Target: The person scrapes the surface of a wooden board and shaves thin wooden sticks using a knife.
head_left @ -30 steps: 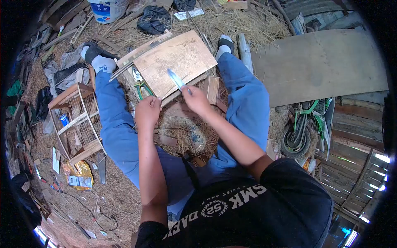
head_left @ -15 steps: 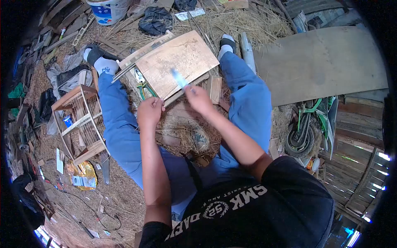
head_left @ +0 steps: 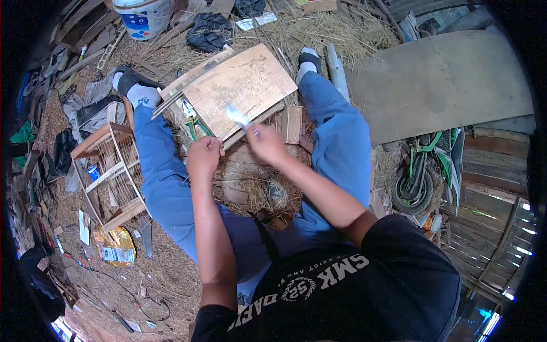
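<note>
My right hand (head_left: 266,143) is closed around a knife (head_left: 235,115), its pale blade smeared by motion over the lower part of a wooden board (head_left: 242,77). Close to the board's lower left corner, my left hand (head_left: 205,155) is closed with fingers pinched together. Whatever is in that pinch is too small to make out. Just above the left hand lies a green-handled tool (head_left: 199,129), beside the board's left edge. The board rests tilted across wooden pieces between my legs, with several thin sticks (head_left: 166,106) along its left side.
A wooden-framed cage (head_left: 114,171) with thin bars stands left of my leg. A white bucket (head_left: 145,20) and a black plastic bag (head_left: 209,32) lie beyond the board. On the right are a large flat sheet (head_left: 439,85) and a green bike (head_left: 416,176).
The knife and my right hand have moved slightly left and down. My left hand has shifted a little left, staying pinched. The whole view has moved slightly.
</note>
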A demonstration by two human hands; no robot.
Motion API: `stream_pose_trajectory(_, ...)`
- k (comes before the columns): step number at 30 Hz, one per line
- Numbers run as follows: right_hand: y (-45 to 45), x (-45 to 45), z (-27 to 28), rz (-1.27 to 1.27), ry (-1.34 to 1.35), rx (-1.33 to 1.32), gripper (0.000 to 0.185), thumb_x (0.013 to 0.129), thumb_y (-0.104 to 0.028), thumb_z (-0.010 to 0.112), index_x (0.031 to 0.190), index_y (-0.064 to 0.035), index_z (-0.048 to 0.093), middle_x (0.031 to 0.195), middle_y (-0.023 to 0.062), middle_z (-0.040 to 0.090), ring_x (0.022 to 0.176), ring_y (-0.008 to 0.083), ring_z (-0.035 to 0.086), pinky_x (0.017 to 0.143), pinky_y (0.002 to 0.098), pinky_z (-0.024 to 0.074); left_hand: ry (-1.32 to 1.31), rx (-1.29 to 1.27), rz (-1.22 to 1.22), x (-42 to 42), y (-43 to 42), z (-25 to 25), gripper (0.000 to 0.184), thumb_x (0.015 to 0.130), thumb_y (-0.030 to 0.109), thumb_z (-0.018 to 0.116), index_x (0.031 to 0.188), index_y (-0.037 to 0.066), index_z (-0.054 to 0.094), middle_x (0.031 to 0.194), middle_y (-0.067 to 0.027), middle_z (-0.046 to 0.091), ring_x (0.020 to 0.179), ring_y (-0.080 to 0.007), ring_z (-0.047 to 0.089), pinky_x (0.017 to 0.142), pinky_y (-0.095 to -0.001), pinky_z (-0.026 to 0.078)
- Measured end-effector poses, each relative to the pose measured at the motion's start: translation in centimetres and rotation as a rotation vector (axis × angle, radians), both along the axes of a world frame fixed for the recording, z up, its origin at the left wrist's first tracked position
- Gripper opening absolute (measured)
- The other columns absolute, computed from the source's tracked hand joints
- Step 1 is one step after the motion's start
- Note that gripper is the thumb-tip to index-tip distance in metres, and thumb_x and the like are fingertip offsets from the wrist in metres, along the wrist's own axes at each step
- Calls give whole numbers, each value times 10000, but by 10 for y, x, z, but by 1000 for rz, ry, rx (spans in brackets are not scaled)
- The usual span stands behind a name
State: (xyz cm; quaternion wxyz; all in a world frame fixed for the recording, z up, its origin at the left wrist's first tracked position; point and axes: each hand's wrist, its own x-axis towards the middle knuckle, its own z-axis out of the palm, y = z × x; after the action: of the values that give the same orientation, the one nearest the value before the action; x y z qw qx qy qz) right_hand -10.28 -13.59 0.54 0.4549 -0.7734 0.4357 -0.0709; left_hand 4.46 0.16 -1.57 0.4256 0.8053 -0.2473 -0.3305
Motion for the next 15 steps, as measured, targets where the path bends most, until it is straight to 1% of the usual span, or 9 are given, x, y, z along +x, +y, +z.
stream_pose_trajectory(2, 19, -4, -21, 207, -56, -29, 412, 1016, -394, 541, 954, -19, 700, 818, 251, 675, 758, 438, 659, 692, 476, 520, 58, 61, 18, 1, -1, 0, 279, 960, 242, 633, 835, 14, 731, 667, -78, 714, 621, -174, 688, 624, -334, 511)
stream_pose_trajectory(4, 11, -3, -12, 183, 38, -41, 426, 1025, -398, 523, 951, -16, 696, 798, 249, 670, 757, 434, 659, 696, 485, 515, 48, 40, 25, 0, -2, 0, 280, 960, 244, 633, 834, 13, 731, 667, -79, 715, 623, -174, 690, 626, -335, 512)
stream_pose_trajectory(6, -18, -2, -19, -56, 17, 95, 448, 1036, -401, 501, 939, -9, 694, 768, 239, 668, 741, 421, 663, 700, 492, 512, 39, 28, 33, -1, 1, -4, 282, 961, 245, 634, 833, 13, 730, 667, -79, 715, 625, -174, 691, 628, -335, 514)
stream_pose_trajectory(8, -34, 0, -17, -32, 49, -48, 434, 1040, -384, 498, 958, -13, 707, 759, 221, 679, 726, 399, 674, 698, 487, 520, 25, 21, 16, 2, 1, -10, 279, 961, 252, 637, 844, 16, 733, 669, -83, 716, 632, -181, 694, 629, -346, 515)
stream_pose_trajectory(10, 0, 6, 19, -49, 68, 124, 430, 1034, -389, 508, 943, -17, 704, 777, 222, 685, 759, 409, 682, 715, 480, 527, 30, 27, 10, 2, 1, -5, 280, 960, 256, 635, 844, 20, 733, 672, -83, 716, 629, -189, 691, 628, -354, 513)
stream_pose_trajectory(11, 13, 3, 4, 70, 100, 69, 414, 1026, -393, 518, 957, -35, 714, 787, 216, 694, 778, 411, 690, 725, 471, 534, 35, 34, 3, 2, 0, -3, 281, 959, 260, 632, 843, 24, 733, 674, -83, 716, 626, -197, 687, 626, -361, 512)
stream_pose_trajectory(12, 21, 1, -2, 195, -6, -17, 402, 1023, -397, 521, 968, -55, 723, 797, 211, 700, 780, 409, 693, 723, 465, 537, 34, 32, 7, 2, -1, -3, 281, 959, 260, 632, 843, 24, 733, 674, -83, 716, 626, -197, 687, 626, -361, 512)
stream_pose_trajectory(14, 13, -2, -15, 183, 29, -113, 407, 1027, -397, 514, 949, -53, 718, 793, 216, 694, 758, 411, 687, 704, 466, 531, -25, 50, 0, 2, 0, -5, 287, 959, 263, 625, 825, 31, 726, 669, -81, 709, 616, -209, 679, 617, -370, 506)
stream_pose_trajectory(15, -1, -2, -21, 70, 18, -49, 414, 1030, -395, 509, 932, -47, 710, 793, 220, 690, 754, 416, 681, 700, 470, 526, -24, 55, 2, 2, 0, -5, 287, 959, 263, 625, 825, 31, 726, 669, -81, 709, 616, -209, 679, 617, -370, 506)
